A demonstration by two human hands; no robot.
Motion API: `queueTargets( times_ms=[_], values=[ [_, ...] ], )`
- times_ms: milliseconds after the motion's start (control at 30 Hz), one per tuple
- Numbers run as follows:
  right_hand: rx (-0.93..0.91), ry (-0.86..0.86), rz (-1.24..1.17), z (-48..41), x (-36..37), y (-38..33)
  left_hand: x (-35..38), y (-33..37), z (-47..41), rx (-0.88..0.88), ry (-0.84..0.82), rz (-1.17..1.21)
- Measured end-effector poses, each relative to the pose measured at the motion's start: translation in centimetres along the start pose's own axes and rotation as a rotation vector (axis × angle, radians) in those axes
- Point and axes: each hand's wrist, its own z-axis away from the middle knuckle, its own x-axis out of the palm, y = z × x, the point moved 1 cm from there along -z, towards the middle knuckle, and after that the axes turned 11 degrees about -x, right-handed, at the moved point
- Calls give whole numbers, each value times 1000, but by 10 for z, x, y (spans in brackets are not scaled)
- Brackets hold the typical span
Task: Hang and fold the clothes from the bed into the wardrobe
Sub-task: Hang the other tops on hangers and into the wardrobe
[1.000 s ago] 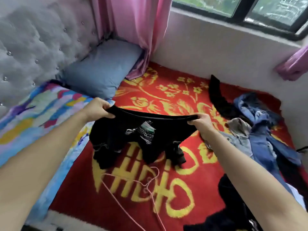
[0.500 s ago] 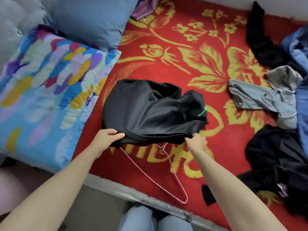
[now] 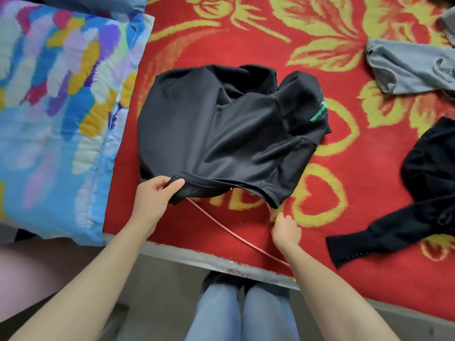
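Observation:
A black shirt (image 3: 234, 134) with a small green print lies crumpled on the red and yellow blanket (image 3: 221, 40) of the bed. My left hand (image 3: 155, 198) grips its ribbed hem at the near left corner. A thin pink wire hanger (image 3: 229, 230) runs out from under the hem toward the bed's edge. My right hand (image 3: 286, 230) is just below the shirt's near right corner, off the cloth, with its fingers curled at the hanger's wire. The wardrobe is out of view.
A grey garment (image 3: 406, 67) lies at the upper right and a black long-sleeved garment (image 3: 423, 193) at the right. A multicoloured pillow (image 3: 56, 107) fills the left. The bed's near edge (image 3: 197, 259) meets my jeans-clad legs (image 3: 243, 313).
The shirt went from held up in the air to lying on the bed. My right hand let go of the hem and dropped to the hanger wire; the view tilted down.

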Motion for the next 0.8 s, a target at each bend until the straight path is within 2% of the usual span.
queueTargets(
  times_ms=[67, 133, 300, 367, 500, 667, 733, 800],
  values=[
    [-45, -55, -9, 5, 1, 9, -2, 2, 3, 18, 13, 1],
    [-73, -93, -149, 15, -7, 22, -5, 8, 8, 34, 31, 12],
    [-50, -111, -290, 44, -71, 73, -4, 30, 21, 78, 24, 41],
    [-66, -117, -237, 59, -118, 95, -3, 47, 30, 101, 4, 35],
    [-89, -58, 126, 84, -211, 126, -7, 80, 40, 133, 9, 42],
    [-40, 299, 432, 129, -310, 142, -11, 139, 57, 253, 2, 40],
    [-38, 450, 400, 150, -346, 143, -8, 166, 67, 306, -22, 37],
    [-105, 577, 218, 168, -377, 142, -4, 191, 78, 352, -52, 30]
  ],
)
